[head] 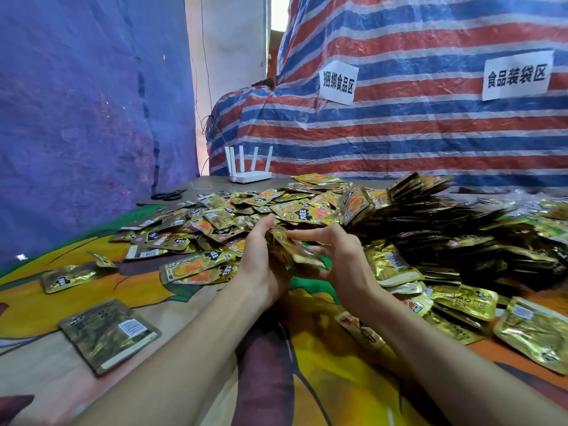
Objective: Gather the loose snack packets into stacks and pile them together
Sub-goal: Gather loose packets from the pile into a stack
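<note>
Gold foil snack packets lie in a loose heap (246,210) across the middle of the table. At the right, stacked packets (461,229) form a dark, layered pile. My left hand (264,259) and my right hand (338,256) meet in front of the heap and together hold a small stack of packets (295,250) between them, tilted on edge. The left hand's fingers wrap its left side; the right hand's fingers pinch its right side and top. Single packets lie apart at the near left (107,333) and left (70,276).
A colourful printed cloth (322,379) covers the table. A white router (250,167) and black scissors (169,195) sit at the far edge. A blue tarp (76,118) hangs at the left, a striped tarp (399,133) with two paper signs behind.
</note>
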Tool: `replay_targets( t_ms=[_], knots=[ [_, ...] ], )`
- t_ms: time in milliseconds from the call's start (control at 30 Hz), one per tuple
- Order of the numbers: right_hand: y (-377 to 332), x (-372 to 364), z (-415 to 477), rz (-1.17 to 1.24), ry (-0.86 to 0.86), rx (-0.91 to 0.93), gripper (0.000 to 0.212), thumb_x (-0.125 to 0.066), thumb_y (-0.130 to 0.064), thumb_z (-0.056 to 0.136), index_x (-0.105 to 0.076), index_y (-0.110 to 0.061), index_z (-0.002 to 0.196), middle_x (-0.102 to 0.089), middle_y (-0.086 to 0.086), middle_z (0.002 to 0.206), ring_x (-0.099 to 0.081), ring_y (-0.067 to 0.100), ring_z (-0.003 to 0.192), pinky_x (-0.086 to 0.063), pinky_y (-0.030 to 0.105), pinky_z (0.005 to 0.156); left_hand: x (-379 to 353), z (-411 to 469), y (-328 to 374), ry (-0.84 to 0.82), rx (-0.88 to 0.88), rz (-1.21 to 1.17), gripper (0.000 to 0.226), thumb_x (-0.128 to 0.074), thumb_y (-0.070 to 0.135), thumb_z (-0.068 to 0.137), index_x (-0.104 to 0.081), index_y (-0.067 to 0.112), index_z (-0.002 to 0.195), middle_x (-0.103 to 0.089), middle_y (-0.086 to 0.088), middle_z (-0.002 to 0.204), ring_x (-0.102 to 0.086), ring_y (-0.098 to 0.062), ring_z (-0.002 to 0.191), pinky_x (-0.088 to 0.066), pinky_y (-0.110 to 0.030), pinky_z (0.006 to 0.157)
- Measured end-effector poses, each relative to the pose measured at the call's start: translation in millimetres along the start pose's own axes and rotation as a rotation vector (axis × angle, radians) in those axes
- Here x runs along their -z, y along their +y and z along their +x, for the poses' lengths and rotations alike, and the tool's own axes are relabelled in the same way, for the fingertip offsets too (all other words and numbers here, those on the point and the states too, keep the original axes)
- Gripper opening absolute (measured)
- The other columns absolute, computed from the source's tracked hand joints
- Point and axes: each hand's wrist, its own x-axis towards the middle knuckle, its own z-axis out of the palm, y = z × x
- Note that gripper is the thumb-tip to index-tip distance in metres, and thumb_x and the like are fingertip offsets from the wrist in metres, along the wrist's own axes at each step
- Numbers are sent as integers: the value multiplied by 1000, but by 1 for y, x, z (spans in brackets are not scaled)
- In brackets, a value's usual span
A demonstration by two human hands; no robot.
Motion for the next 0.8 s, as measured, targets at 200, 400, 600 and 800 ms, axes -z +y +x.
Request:
replay_targets(
  t_ms=[200, 400, 600, 800],
  knots=[
    [6, 7, 9, 157, -41, -95, 59, -44, -38, 75, -77, 0, 105, -78, 0, 106, -65, 18, 93, -56, 34, 70, -2, -5, 2, -48, 38, -58, 57, -52, 53, 93, -65, 0, 109, -65, -16, 115, -67, -37, 99, -55, -49, 87],
    [9, 17, 17, 182, 44, -28, 51, -41, -38, 77, -81, -24, 106, -77, 0, 109, -67, 15, 101, -50, 37, 83, 3, -1, 5, -107, 2, -79, 50, -50, 37, 95, -77, 1, 74, -68, -14, 81, -66, -30, 71, -48, -41, 84],
    [14, 32, 15, -26, 89, 64, 30, -61, -27, 75, -83, -21, 94, -78, 6, 102, -70, 19, 99, -53, 34, 80, 3, -1, 4, -131, -73, -42, 39, -53, 33, 92, -72, -1, 93, -71, -16, 84, -70, -30, 67, -59, -36, 63],
    [18, 34, 15, -337, 26, 353, 33, -80, -9, 81, -80, -31, 105, -77, -9, 97, -70, 12, 85, -56, 23, 75, 6, -1, 3, -115, -95, -50, 45, -52, 37, 91, -76, 1, 103, -71, -17, 97, -69, -29, 77, -55, -39, 73]
  ],
)
